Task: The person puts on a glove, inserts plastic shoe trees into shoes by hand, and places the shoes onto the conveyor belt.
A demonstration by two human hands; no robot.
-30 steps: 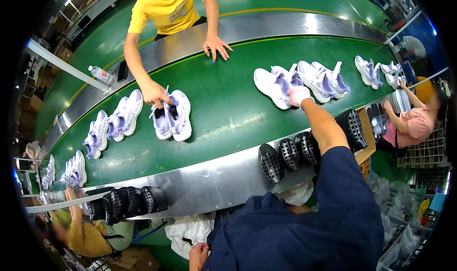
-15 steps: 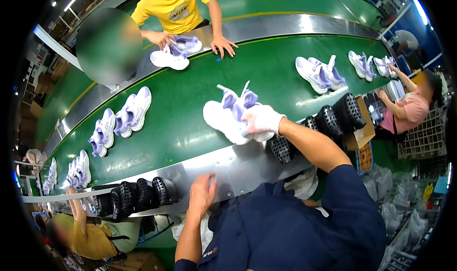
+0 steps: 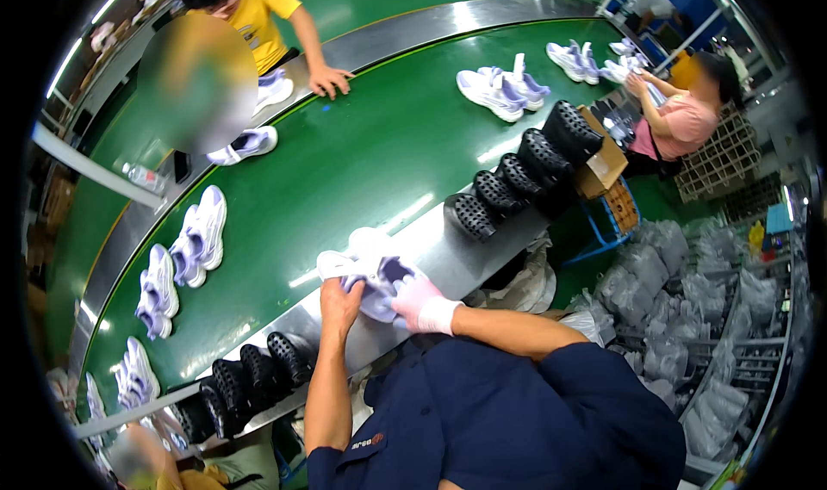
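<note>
- My left hand (image 3: 339, 302), half-closed, grips white-lilac shoes (image 3: 370, 266).
- Shoes sit over the green table's (image 3: 301, 214) steel edge (image 3: 366, 345).
- My gloved right hand (image 3: 420, 305) curls around their heel end.
- Cardboard box (image 3: 606, 161): contents unclear.
- Wire rack (image 3: 728, 345) holds plastic bags (image 3: 722, 411).

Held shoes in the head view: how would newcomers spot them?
Find the green belt, then its near metal edge. Between two rows of black dotted objects, look for white-and-lavender shoes. Unlike the similar pairs on the belt, these are between a bare left hand and gloved right hand.
</note>
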